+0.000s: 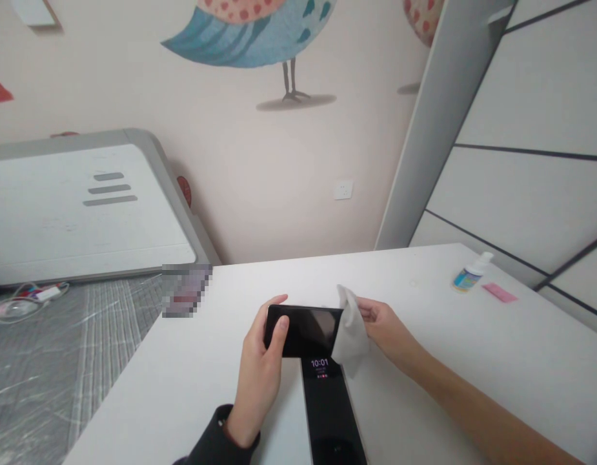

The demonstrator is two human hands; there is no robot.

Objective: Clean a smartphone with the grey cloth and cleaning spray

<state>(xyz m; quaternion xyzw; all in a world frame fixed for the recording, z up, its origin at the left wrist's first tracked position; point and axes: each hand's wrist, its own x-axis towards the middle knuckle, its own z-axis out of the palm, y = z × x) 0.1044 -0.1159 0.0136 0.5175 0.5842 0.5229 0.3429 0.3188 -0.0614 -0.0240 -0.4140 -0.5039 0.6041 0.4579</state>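
My left hand (263, 345) is closed round the left end of a black smartphone (305, 332), thumb on its front, held sideways above the table. At the phone's right end my right hand (379, 323) pinches a light grey cloth (352, 332), which hangs down and covers that edge. Below the held phone lies a second, dark phone-like device (330, 410), its lit screen reading 10:01. Its upper end is partly hidden by the held phone and the cloth.
On the white table (414, 413), a small spray bottle (470, 274) stands at the back right beside a pink strip (500, 292). A blurred-out item (188, 292) sits at the left edge. Cables (30, 300) lie on the floor, left. A wall socket (343, 190) is behind.
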